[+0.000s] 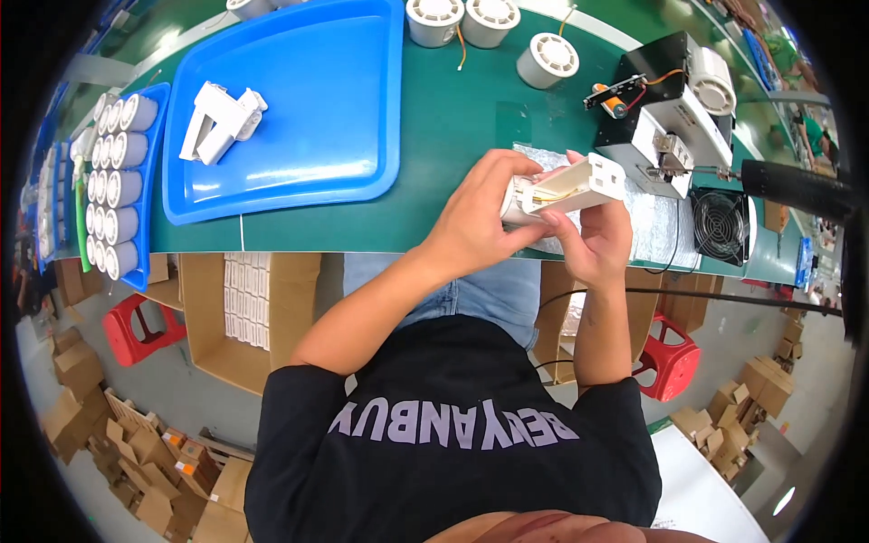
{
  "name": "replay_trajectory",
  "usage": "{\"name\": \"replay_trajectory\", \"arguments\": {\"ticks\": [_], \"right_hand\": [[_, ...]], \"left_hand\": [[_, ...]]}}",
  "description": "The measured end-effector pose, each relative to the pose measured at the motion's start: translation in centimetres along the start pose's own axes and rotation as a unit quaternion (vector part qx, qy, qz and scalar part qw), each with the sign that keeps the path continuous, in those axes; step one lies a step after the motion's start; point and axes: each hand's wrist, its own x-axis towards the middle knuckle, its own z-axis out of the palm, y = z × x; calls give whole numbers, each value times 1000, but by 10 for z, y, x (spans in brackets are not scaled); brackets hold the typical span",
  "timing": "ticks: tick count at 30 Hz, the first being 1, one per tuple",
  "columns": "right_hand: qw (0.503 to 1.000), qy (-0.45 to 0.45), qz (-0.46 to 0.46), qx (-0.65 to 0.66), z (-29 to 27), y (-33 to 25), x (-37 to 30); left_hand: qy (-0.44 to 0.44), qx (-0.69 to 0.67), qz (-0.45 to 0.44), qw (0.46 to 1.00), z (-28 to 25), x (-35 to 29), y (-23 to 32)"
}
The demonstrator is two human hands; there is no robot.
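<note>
Both my hands hold a white plastic housing (588, 184) above the table's front edge. It is a long open trough with a thin yellowish wire inside, and its left end meets a rounded white part (516, 201). My left hand (475, 213) is closed round that rounded end, thumb in front. My right hand (601, 242) grips the trough from below and behind, its thumb by the joint. The fingers hide part of where the two pieces meet. Beneath them lies a silvery foil sheet (656, 222) on the green table (444, 136).
A blue tray (299, 176) at left holds white plastic pieces (222, 122). Farther left, another blue tray (156, 195) carries rows of white cylinders. Round white units with wires (549, 61) stand at the back. At right are a black-and-white machine (665, 118) and a black fan (721, 224).
</note>
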Motion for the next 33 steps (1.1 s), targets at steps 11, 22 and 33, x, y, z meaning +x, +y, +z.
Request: {"name": "replay_trajectory", "arguments": {"ticks": [11, 22, 33], "right_hand": [[997, 32, 33, 57, 4, -3, 3], [995, 49, 12, 84, 14, -1, 1], [991, 34, 54, 116, 7, 0, 9]], "left_hand": [[-7, -1, 10, 1000, -1, 2, -1], [63, 13, 11, 998, 10, 1, 8], [50, 10, 10, 999, 5, 0, 4]]}}
